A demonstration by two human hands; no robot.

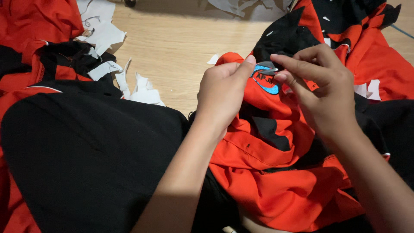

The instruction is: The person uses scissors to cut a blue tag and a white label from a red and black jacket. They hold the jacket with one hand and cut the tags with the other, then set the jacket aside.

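An orange and black garment (pixel 280 172) lies bunched on my lap. It carries a blue oval embroidered patch (pixel 264 81) near its upper fold. My left hand (pixel 222 92) pinches the orange cloth just left of the patch, thumb up against it. My right hand (pixel 321 82) grips the fabric at the patch's right side, fingers curled, with a small grey metal tool (pixel 268 67) showing between its fingertips above the patch. How much of the tool sits in the hand is hidden.
A black cloth (pixel 86 155) covers my left leg. More orange and black garments are piled at the left (pixel 30 39) and at the top right (pixel 366 39). White backing scraps (pixel 101 30) litter the light wooden floor (pixel 181 47).
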